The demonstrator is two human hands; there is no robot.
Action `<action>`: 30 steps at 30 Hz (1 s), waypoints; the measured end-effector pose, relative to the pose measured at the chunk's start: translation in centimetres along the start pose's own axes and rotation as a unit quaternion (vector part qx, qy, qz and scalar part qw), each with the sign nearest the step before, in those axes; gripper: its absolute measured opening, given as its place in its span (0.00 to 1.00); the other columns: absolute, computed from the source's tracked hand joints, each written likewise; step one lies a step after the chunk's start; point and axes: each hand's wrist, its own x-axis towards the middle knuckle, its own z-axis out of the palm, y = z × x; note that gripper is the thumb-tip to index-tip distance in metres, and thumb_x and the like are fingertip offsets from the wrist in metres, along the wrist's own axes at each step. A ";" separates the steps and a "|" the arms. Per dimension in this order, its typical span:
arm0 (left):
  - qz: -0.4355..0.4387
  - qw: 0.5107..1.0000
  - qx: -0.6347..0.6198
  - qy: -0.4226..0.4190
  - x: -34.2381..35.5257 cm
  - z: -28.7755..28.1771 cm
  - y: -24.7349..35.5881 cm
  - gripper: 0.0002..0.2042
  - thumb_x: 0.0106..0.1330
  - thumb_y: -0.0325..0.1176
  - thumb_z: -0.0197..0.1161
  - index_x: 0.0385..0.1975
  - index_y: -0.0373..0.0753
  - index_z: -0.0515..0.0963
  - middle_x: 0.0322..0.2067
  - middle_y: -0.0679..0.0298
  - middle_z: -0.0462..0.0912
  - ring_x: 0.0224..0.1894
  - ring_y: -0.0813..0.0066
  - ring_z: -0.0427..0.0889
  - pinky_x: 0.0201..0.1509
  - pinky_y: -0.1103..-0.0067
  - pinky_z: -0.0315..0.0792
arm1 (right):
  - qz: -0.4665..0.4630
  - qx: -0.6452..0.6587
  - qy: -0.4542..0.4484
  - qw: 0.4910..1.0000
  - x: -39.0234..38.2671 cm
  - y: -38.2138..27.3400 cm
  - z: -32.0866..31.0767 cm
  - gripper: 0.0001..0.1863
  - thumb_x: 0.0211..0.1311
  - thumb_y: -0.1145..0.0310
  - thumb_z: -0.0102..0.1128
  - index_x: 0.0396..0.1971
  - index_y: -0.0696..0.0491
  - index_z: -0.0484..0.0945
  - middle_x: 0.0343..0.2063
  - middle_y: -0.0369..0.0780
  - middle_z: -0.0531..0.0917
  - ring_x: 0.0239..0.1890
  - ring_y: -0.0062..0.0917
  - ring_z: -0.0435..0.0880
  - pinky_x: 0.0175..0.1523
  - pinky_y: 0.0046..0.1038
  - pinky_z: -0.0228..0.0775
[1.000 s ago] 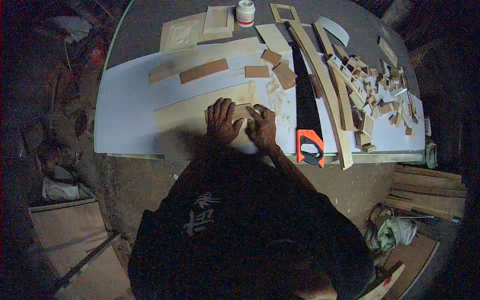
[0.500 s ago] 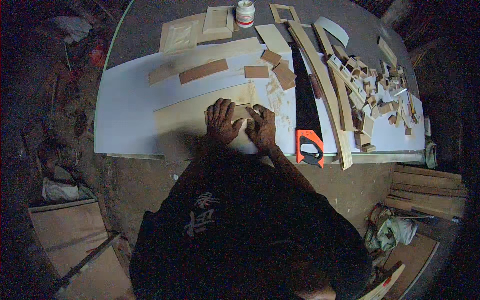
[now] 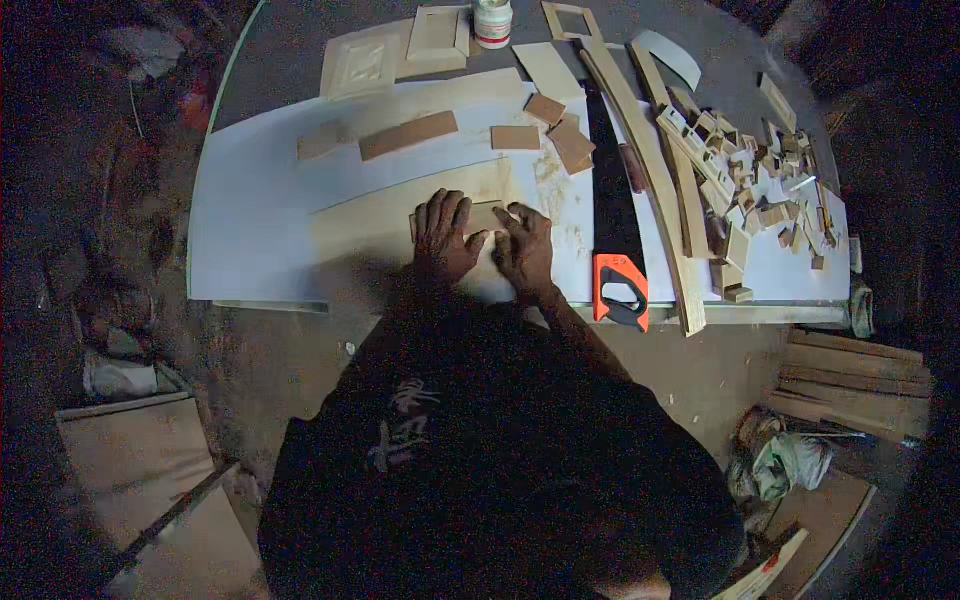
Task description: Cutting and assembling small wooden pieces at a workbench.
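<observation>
A small flat piece of brown wood lies on a pale board near the table's front edge. My left hand covers its left part, fingers close together over its far edge and thumb pointing toward the right. At the piece's right end, my right hand has bent fingers and a thumb against it. Both hands grip the piece between them; much of it is hidden under the fingers. To the right of my right hand lies a handsaw with an orange and black handle, its dark blade pointing away from me.
Brown wooden rectangles lie beyond the board, with sawdust near them. Long strips run along the saw's right side. Farther right is a pile of small wood offcuts. A white jar and wooden frames stand at the back.
The tabletop things sit slightly higher in the picture. My hands keep nearly the same hold on the small piece, with only a slight shift of the fingers.
</observation>
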 end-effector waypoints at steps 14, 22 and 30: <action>-0.035 0.987 -0.146 -0.060 -0.1 -1.1 -1.2 0.33 0.57 0.39 0.62 0.62 0.29 0.64 0.59 0.43 0.67 0.64 0.41 0.62 0.68 0.52 0.56 | 0.022 0.014 0.002 1.000 0.2 -0.1 -0.5 0.27 0.52 0.70 0.60 0.56 0.52 0.75 0.50 0.49 0.77 0.52 0.44 0.73 0.58 0.40 0.67; -0.177 0.976 -0.128 -0.002 -1.8 -3.0 -2.3 0.30 0.58 0.27 0.64 0.62 0.33 0.65 0.61 0.46 0.68 0.66 0.49 0.65 0.71 0.67 0.60 | 0.171 0.239 0.008 0.956 0.2 1.1 0.5 0.24 0.59 0.66 0.57 0.57 0.55 0.73 0.49 0.51 0.77 0.51 0.46 0.74 0.59 0.41 0.66; -0.315 0.938 -0.145 0.028 -7.7 -0.2 -11.5 0.22 0.62 0.29 0.59 0.57 0.36 0.70 0.41 0.57 0.79 0.38 0.64 0.79 0.39 0.76 0.74 | 0.011 -0.021 -0.093 0.995 2.8 -0.3 -0.3 0.31 0.54 0.66 0.59 0.62 0.47 0.68 0.56 0.46 0.73 0.58 0.46 0.69 0.60 0.44 0.63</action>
